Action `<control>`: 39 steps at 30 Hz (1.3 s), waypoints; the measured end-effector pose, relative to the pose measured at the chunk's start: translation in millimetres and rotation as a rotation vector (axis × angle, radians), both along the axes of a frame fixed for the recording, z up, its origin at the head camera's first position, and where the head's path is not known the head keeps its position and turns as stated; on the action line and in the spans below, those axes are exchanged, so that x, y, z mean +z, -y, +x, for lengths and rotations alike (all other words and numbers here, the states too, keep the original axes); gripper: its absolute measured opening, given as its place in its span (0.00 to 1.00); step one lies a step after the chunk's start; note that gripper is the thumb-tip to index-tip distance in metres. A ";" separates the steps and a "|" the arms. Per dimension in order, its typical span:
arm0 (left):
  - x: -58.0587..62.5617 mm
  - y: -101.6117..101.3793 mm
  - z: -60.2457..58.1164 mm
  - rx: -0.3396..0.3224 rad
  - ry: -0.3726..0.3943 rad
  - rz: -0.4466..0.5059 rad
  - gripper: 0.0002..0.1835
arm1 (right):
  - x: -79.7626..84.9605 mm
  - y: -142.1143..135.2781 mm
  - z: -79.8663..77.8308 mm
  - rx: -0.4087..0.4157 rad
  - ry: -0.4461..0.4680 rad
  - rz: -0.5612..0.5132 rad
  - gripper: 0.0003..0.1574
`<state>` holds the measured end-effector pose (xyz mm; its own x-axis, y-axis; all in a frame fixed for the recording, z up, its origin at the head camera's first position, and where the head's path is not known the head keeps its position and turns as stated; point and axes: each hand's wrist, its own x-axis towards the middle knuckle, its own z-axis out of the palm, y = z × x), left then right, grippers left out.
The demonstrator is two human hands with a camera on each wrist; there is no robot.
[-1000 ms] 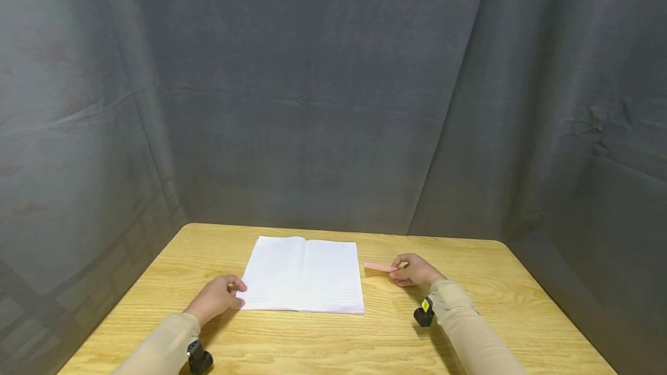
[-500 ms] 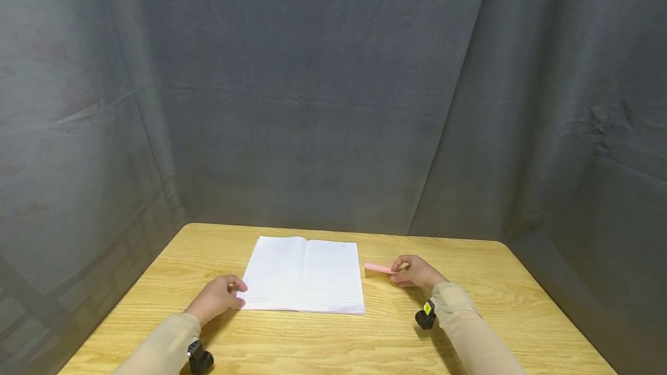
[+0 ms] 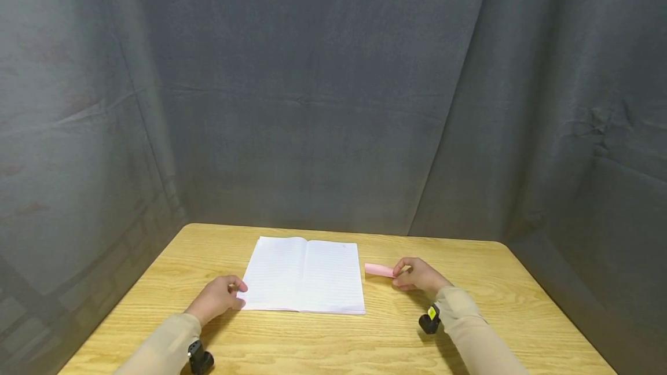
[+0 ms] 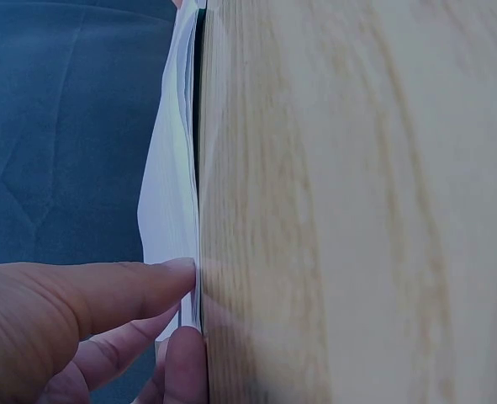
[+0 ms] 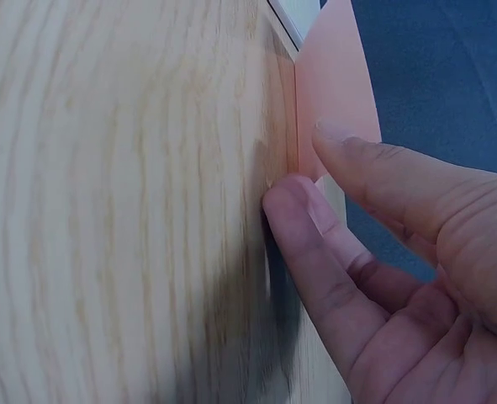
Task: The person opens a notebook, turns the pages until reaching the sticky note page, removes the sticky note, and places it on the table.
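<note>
An open notebook (image 3: 329, 276) with lined white pages lies flat near the table's middle. At its lower left corner, my left hand (image 3: 215, 298) rests with thumb and index finger apart on the page edge. The left wrist view brings the layered page edges (image 4: 177, 177) close up, with the left hand's fingertips (image 4: 179, 271) touching them. To the right of the notebook, my right hand (image 3: 420, 275) pinches a pink slip of paper (image 3: 379, 270) by its right end. Seen from the right wrist, the slip (image 5: 336, 80) stands tilted just above the wood, its held end partly covered by the thumb.
The light wooden table (image 3: 312, 343) has rounded far corners. Grey cloth curtains (image 3: 312, 132) enclose it at the back and both sides. A small black camera is strapped at each wrist.
The pink slip has tilted so that more of its face shows in the head view. My right hand has shifted slightly right and toward me. The left hand and notebook stay put.
</note>
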<state>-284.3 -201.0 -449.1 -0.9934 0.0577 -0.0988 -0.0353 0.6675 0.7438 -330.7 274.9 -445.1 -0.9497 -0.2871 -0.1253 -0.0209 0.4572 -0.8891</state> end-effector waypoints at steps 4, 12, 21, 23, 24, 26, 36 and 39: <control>1.1 -0.5 0.6 0.002 0.005 0.005 0.14 | 1.3 -2.2 2.2 0.014 -0.005 -0.013 0.15; 1.1 0.6 0.4 0.004 0.001 -0.007 0.13 | 3.6 -9.9 4.2 0.044 -0.019 -0.042 0.18; 2.0 0.7 -0.6 0.001 0.010 -0.006 0.14 | 5.9 -17.3 7.6 0.031 -0.030 -0.030 0.17; 1.8 0.7 -0.9 0.002 0.014 -0.001 0.13 | 6.3 -18.5 8.3 0.031 -0.033 -0.025 0.17; 1.7 0.7 -0.8 0.000 0.014 0.000 0.13 | 6.5 -18.9 8.5 0.031 -0.033 -0.023 0.17; 1.9 0.5 -0.5 0.002 0.015 0.005 0.13 | 7.0 -19.4 9.0 0.032 -0.030 -0.025 0.17; 1.4 -0.3 1.1 0.004 0.004 0.004 0.13 | 5.3 -23.3 8.8 0.043 -0.017 -0.047 0.17; 0.8 -0.3 1.4 -0.001 -0.004 0.007 0.13 | 3.9 -24.8 8.2 0.046 -0.011 -0.055 0.18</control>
<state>-282.9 -200.6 -448.4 -0.9938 0.0588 -0.0944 -0.0319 0.6625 0.7484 -322.5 299.6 -441.3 -0.9365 -0.3368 -0.0977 -0.0509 0.4060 -0.9124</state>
